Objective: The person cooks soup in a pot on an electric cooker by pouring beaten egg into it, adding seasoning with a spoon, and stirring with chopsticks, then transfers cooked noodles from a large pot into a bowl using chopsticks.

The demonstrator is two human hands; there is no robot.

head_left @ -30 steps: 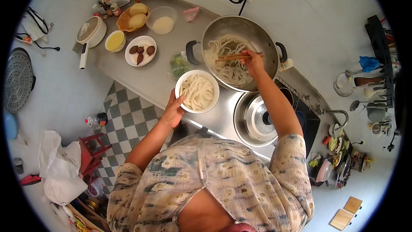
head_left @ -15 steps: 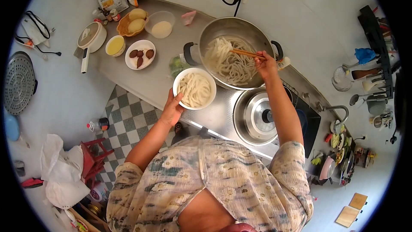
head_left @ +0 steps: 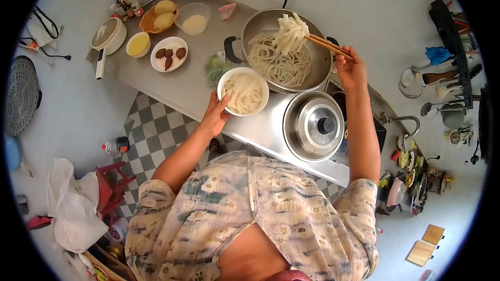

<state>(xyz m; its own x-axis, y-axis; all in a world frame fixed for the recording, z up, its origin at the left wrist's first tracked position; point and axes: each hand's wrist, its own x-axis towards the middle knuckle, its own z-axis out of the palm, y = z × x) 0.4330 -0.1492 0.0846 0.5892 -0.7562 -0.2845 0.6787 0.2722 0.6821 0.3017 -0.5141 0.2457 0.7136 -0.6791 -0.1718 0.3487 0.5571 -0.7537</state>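
Observation:
My left hand [head_left: 214, 117] grips the side of a white bowl [head_left: 265, 97], thumb over its rim. Thick white noodles [head_left: 243, 92] lie in the bowl, which is close to the near side of the large pan [head_left: 321, 65]. Wooden chopsticks [head_left: 329, 45] are closed in my right hand [head_left: 352, 71], to the right of the pan. Their far ends carry a thick clump of noodles [head_left: 291, 34], raised above the pan. More noodles [head_left: 279, 67] lie coiled on the pan's bottom.
Right of the bowl stands a steel pot with a lid [head_left: 307, 119]. A bag of greens [head_left: 215, 67] lies beside the pan. Further left are a plate of brown pieces [head_left: 182, 65], a yellow-filled bowl [head_left: 138, 45], a basket [head_left: 148, 21] and a lidded saucepan [head_left: 112, 36].
My right hand has moved right and lifted a clump of noodles on the chopsticks out of the pile. The bowl in my left hand has shifted slightly toward the right.

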